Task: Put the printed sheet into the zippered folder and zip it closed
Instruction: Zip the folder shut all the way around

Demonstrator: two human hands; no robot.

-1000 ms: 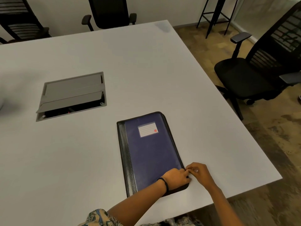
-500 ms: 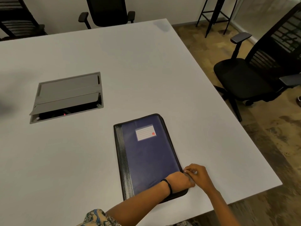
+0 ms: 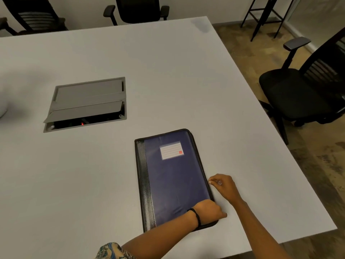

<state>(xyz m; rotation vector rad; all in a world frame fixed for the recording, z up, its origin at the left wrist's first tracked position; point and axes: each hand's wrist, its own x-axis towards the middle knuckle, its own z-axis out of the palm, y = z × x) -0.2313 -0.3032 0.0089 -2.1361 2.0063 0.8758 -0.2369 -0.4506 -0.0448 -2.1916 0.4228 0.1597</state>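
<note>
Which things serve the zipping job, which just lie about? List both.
Job: dark blue zippered folder with black spine; left hand holding its near corner; right hand pinching at its zip edge.
Lying about: grey cable hatch in white table; black office chair.

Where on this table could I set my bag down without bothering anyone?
The widest bare stretch is the far half of the table, beyond the cable hatch and folder. More room lies left of the folder, nearer than the hatch. Crowded: the folder's near right corner, where the left hand and right hand work.
</note>
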